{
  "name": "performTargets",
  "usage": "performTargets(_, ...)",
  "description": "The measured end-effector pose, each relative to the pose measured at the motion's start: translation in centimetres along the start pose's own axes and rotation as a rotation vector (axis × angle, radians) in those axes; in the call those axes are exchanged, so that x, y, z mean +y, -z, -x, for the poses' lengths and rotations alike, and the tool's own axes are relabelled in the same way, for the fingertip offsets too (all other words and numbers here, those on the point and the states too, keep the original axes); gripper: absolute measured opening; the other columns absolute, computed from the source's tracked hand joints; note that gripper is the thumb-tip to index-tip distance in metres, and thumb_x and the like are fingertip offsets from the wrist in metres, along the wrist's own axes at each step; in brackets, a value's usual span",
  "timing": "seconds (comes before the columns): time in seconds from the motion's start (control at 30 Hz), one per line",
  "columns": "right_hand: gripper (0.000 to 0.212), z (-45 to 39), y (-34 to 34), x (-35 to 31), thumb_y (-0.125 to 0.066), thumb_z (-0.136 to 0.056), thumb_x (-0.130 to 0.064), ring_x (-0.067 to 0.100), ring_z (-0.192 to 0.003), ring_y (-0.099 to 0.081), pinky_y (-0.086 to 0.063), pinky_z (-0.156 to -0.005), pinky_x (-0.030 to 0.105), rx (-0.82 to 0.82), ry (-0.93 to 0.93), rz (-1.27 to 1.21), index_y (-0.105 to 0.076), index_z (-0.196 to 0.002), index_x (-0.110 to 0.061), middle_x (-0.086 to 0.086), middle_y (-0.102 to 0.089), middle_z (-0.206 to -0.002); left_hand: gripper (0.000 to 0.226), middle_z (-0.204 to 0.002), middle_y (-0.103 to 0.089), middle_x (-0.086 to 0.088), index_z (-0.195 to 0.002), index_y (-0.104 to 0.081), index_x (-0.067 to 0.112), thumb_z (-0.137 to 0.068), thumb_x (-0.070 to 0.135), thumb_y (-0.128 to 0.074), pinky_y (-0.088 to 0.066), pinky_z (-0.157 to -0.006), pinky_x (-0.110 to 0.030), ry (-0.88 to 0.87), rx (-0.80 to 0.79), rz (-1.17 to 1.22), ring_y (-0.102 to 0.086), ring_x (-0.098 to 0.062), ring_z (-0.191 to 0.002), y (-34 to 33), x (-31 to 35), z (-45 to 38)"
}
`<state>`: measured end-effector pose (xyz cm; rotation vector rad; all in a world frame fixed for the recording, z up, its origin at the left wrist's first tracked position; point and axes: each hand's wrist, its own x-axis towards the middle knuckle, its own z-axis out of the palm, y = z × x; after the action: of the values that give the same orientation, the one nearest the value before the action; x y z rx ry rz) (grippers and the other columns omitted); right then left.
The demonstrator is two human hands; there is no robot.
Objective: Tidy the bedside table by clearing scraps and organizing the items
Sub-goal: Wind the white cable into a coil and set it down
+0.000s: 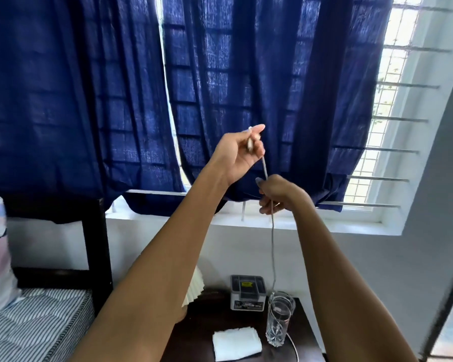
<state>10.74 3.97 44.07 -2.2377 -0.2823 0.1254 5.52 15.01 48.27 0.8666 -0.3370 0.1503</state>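
On the bedside table [215, 320], box [248, 293] behind glass [279, 318]; tissue [236, 343] left.

navy curtains [246, 87]; striped grey-white mattress [37, 322]; white folded cloth [236, 344]; dark brown bedside table [220, 322].

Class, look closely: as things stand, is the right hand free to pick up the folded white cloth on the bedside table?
Probably not yet. The right hand is raised and closed around the cable, as is the left hand. The folded white cloth itself lies uncovered.
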Motion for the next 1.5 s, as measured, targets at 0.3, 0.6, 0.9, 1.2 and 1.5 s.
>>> performTargets(0.3,0.020,0.1,-0.3,0.8,-0.037,-0.088,-0.018,0.020,-0.049,-0.048,-0.041,-0.049,0.027,0.103,0.129,0.065,-0.048,-0.073,-0.010,0.009,-0.058,-0.062,0.019,-0.122,-0.060,-0.026,-0.108,-0.054,-0.005,-0.095,-0.008,-0.039,-0.050,-0.090,-0.038,-0.079,0.256,-0.170,-0.064,-0.025,-0.087,1.1,-0.8,-1.4)
performTargets(0.6,0.039,-0.6,2.9,7.2,-0.049,-0.092,-0.036,0.032,-0.094,-0.061,-0.052,-0.084,0.039,0.375,-0.022,0.225,-0.063,-0.114,-0.009,0.014,-0.064,-0.104,0.025,-0.133,-0.055,-0.024,-0.092,-0.055,0.003,-0.096,-0.008,-0.033,-0.049,-0.088,-0.035,-0.074,0.228,-0.198,-0.063,-0.023,-0.086,1.1,-2.1,-0.6)
performTargets(0.9,0.020,-1.8,2.7,8.8,-0.054,-0.089,-0.012,0.020,-0.081,-0.061,-0.050,-0.074,0.019,0.669,0.078,-0.212,-0.073,-0.096,-0.010,0.012,-0.071,-0.098,0.023,-0.105,-0.069,-0.014,-0.106,-0.057,0.001,-0.096,-0.006,-0.038,-0.058,-0.085,-0.032,-0.145,0.135,-0.314,-0.070,-0.021,-0.088,-0.4,-2.3,0.3)
performTargets(1.2,0.024,-0.9,4.7,9.1,-0.047,-0.097,-0.019,0.023,-0.098,-0.058,-0.029,-0.070,0.009,1.036,0.217,-0.087,-0.065,-0.107,-0.007,0.015,-0.062,-0.112,0.026,-0.118,-0.065,-0.019,-0.109,-0.057,-0.001,-0.095,-0.008,-0.036,-0.056,-0.087,-0.034,-0.078,0.148,-0.249,-0.068,-0.024,-0.090,0.6,-3.8,0.0)
performTargets(1.5,0.022,0.8,0.4,5.3,-0.051,-0.091,-0.006,0.028,-0.065,-0.070,-0.060,-0.060,0.034,0.110,-0.073,0.075,-0.062,-0.104,0.006,0.020,-0.071,-0.082,0.017,-0.130,-0.058,-0.023,-0.110,-0.053,-0.003,-0.095,-0.004,-0.046,-0.054,-0.087,-0.033,-0.080,0.071,-0.024,-0.059,-0.033,-0.119,-1.5,-3.0,-1.7)
